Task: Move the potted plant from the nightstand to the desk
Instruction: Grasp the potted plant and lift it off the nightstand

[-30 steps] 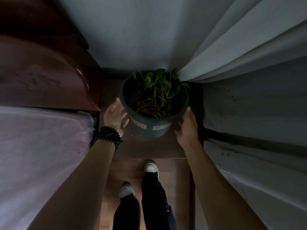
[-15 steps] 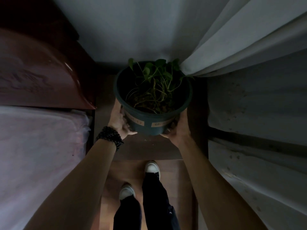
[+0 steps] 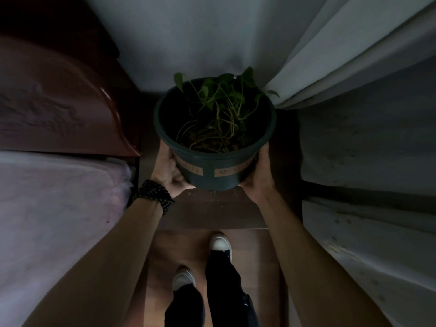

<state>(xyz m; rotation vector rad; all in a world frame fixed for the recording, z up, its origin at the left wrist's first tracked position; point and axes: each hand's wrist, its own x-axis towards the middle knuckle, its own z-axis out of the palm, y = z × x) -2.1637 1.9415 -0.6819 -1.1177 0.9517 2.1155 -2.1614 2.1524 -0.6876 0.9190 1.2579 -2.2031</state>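
Between both hands, just above the nightstand [image 3: 212, 213], sits the potted plant [image 3: 214, 133]: a dark round plastic pot with taped labels, holding soil and thin trailing stems. It looks moderately heavy from the soil, the wall stiff but smooth, so a squeeze alone could slip. The stems and leaves are frail and give no hold. The best hold is low on the sides with fingers under the base, as here. The left hand [image 3: 169, 168] cups the lower left side and the right hand [image 3: 258, 173] the lower right, fingers wrapped around and beneath, mostly hidden behind the pot. A beaded bracelet [image 3: 154, 193] circles the left wrist. The curtain [image 3: 342, 67] brushes the leaves on the right; a bed [image 3: 59, 197] lies left.
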